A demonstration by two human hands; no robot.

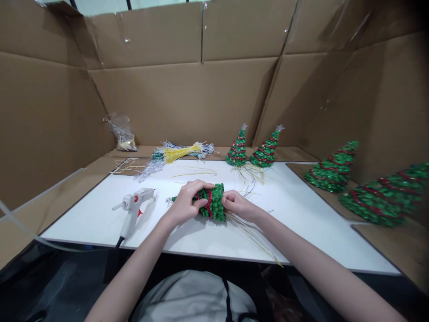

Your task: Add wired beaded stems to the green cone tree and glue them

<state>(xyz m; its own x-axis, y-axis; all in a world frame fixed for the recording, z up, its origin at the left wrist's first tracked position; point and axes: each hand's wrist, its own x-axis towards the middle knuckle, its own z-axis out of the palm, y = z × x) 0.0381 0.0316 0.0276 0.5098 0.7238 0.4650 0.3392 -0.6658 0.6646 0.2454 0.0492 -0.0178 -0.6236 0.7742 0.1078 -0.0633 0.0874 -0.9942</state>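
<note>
A small green sequin tree with a red band (214, 202) lies on its side on the white board (301, 223), its tip pointing left. My left hand (188, 201) is wrapped over the tree's narrow part. At the wide base, my right hand (237, 204) is closed against it, among thin yellow and clear wires (254, 237) that trail toward the board's near edge. What the right fingers pinch is hidden.
A white glue gun (133, 210) lies left of my hands, its cord running off the near edge. Bundles of yellow, green and silver wires (177, 153) and a plastic bag (123, 133) lie at the back. Two finished trees (237, 149) stand behind; two larger ones (333, 169) lean right. Cardboard walls surround.
</note>
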